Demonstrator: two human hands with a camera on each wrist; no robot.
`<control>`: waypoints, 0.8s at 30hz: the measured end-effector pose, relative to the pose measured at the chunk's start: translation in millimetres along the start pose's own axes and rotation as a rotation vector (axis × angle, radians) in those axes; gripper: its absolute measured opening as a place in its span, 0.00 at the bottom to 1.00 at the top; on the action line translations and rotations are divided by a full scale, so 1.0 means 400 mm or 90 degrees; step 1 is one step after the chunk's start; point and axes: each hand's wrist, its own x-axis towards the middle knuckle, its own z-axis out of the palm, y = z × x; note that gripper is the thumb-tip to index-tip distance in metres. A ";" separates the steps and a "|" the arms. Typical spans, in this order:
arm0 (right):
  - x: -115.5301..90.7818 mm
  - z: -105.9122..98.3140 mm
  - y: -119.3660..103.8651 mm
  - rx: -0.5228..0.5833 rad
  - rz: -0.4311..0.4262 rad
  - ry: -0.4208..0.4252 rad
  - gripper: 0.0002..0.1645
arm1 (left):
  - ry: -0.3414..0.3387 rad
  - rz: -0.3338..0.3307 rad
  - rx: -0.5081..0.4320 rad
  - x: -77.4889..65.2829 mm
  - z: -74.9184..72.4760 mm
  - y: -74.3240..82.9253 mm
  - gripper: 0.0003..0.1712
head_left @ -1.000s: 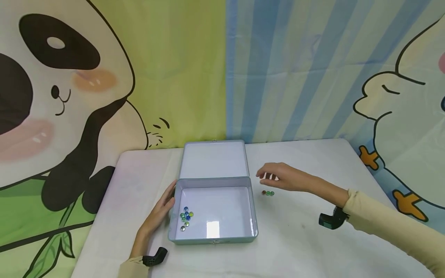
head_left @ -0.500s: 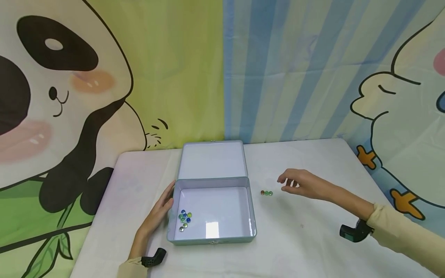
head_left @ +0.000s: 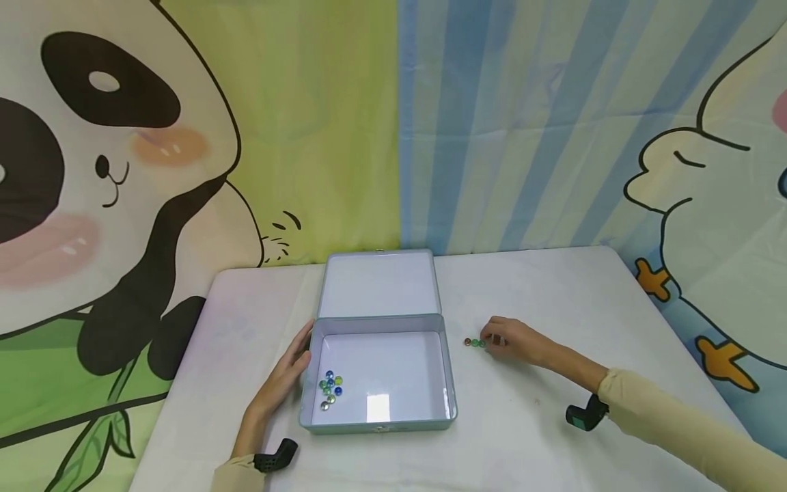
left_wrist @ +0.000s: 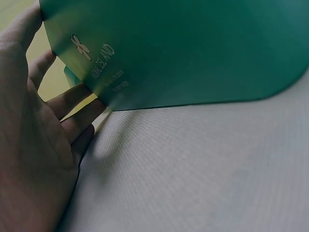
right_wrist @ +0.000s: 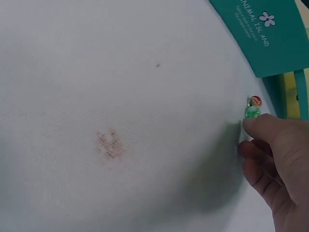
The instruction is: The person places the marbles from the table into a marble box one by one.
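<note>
An open metal box [head_left: 418,383] stands on the table, green outside as the left wrist view shows. Toward the left of its floor lies a group of glass marbles [head_left: 330,391], several blue, green, yellow and clear. My left hand [head_left: 279,379] rests its extended fingers [left_wrist: 72,101] along the box's left wall. Right of the box, three marbles sit in a short row: a red-orange marble [head_left: 467,342], a green marble [head_left: 475,343] and another greenish one at the right end. My right hand [head_left: 513,340] pinches that end marble, mostly hidden by thumb and fingertips in the right wrist view.
The box's lid [head_left: 378,283] lies folded back behind it. A white cloth covers the table [head_left: 529,287], with a faint brownish stain [right_wrist: 110,144] in the right wrist view. Printed curtains [head_left: 307,137] hang behind the table's back edge.
My right hand first drew back to the right from beside the box, then came down and left onto the row's right end. The left hand and the box have stayed put.
</note>
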 end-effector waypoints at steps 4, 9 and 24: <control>0.001 0.015 0.010 -0.005 -0.001 0.000 0.10 | 0.002 0.000 0.005 -0.001 0.001 -0.001 0.34; 0.003 0.011 0.004 -0.007 -0.004 -0.001 0.10 | 0.006 -0.002 0.006 0.000 0.001 -0.001 0.33; 0.022 -0.055 -0.033 0.026 -0.001 0.013 0.10 | 0.007 0.001 0.008 0.002 0.001 -0.002 0.34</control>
